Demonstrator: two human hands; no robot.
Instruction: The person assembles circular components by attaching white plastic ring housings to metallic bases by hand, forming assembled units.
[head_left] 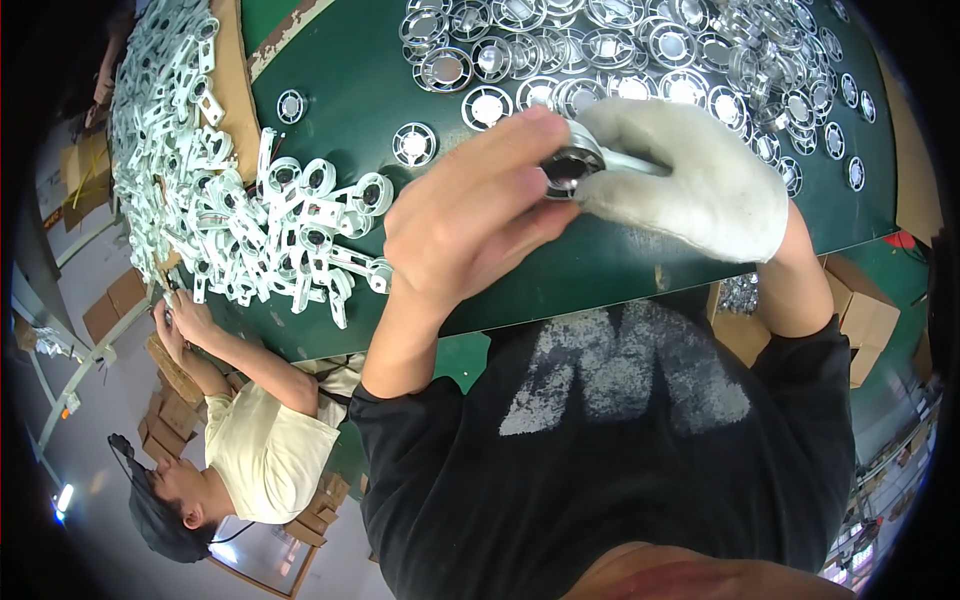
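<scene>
My bare left hand (470, 215) and my gloved right hand (690, 180) are closed together on a small handheld fan part (574, 168), above the front of the green table. Its round, dark-centred head sits between the fingers of both hands, and its pale handle runs into the white glove. Part of its rim is hidden by my left fingers. Left of my left hand lies a heap of similar pale fan parts (310, 235) with ring-shaped heads. Beyond my hands spread many round silver grilles (672, 43), and a single grille (414, 144) lies nearer my left hand.
A larger pile of pale fan parts (165, 120) rises at the far left beside a cardboard sheet (240, 90). The green table (345, 85) has its front edge close to my body. Left of me a co-worker (265, 440) handles something small. Cardboard boxes (862, 315) stand at the right.
</scene>
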